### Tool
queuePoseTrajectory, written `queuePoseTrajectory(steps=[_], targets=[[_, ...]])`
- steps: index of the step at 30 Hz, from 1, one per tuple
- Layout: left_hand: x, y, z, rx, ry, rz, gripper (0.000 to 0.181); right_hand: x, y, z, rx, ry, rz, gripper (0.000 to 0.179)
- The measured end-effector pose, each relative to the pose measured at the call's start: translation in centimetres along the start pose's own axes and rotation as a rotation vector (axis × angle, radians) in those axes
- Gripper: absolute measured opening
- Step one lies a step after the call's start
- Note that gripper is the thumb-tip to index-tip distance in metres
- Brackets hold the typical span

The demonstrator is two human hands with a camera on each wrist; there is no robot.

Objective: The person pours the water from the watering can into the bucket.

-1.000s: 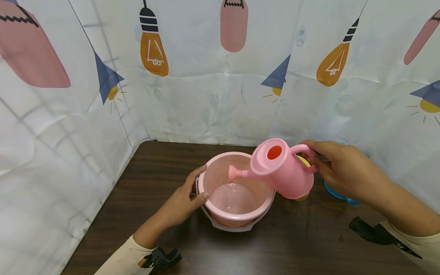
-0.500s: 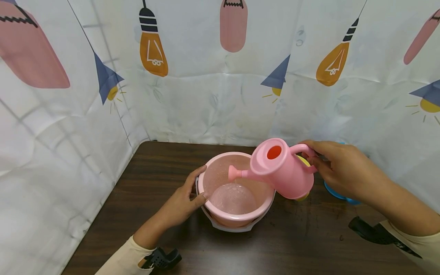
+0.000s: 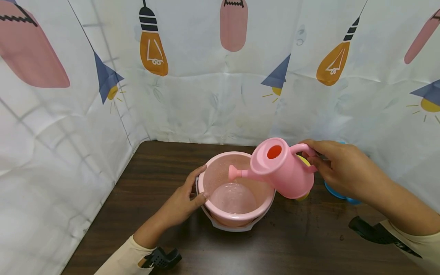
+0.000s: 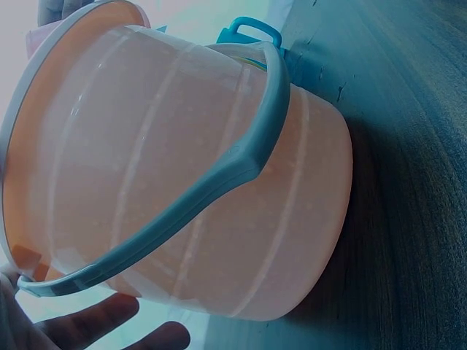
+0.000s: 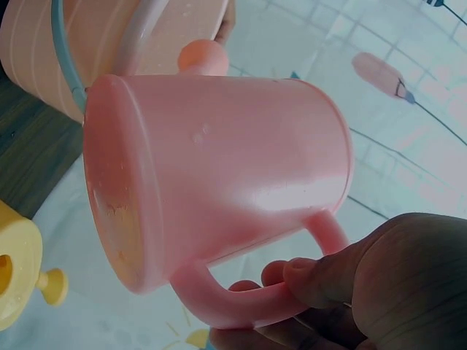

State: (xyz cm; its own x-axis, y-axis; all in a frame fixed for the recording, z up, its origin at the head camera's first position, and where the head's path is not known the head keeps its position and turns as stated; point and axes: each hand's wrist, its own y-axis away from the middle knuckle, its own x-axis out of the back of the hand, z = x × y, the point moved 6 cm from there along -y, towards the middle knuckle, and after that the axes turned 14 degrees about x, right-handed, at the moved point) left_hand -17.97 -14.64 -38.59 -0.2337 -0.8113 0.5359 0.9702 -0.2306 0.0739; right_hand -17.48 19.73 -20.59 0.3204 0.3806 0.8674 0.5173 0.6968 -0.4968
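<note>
A pink bucket (image 3: 237, 217) stands on the table, with a shallow layer of clear water (image 3: 233, 200) inside. Its grey handle (image 4: 204, 197) hangs down around the outside. My left hand (image 3: 183, 200) holds the left side of the rim, while other fingers (image 4: 160, 337) stay spread outside the wall. My right hand (image 3: 343, 168) grips the handle of a pink watering can (image 3: 287, 173), tilted so its spout (image 3: 235, 173) is over the bucket's opening. Seen from below in the right wrist view, my thumb and fingers wrap the can's handle (image 5: 248, 305).
Behind the can is a yellow thing (image 3: 304, 160), mostly hidden; the right wrist view shows a yellow object with a knob-like end (image 5: 53, 286). A blue item (image 3: 338, 194) sits partly behind my right hand. Printed cloth (image 3: 213, 103) hangs behind the dark wooden table (image 3: 165, 160).
Both hands, the bucket and the tilted watering can keep their places. Only the ripples and glints on the water in the bucket shift slightly.
</note>
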Motion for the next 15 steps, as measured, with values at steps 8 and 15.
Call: queuePoseTrajectory(steps=[8,15], targets=[[-0.02,-0.06,-0.08,0.005,0.0,0.0,0.074,-0.01,0.03,-0.03,0.011,-0.002,0.003,0.03],[-0.01,0.03,-0.04,0.001,-0.002,0.0,0.074,-0.03,0.16,-0.03,-0.005,0.0,-0.007,0.026]])
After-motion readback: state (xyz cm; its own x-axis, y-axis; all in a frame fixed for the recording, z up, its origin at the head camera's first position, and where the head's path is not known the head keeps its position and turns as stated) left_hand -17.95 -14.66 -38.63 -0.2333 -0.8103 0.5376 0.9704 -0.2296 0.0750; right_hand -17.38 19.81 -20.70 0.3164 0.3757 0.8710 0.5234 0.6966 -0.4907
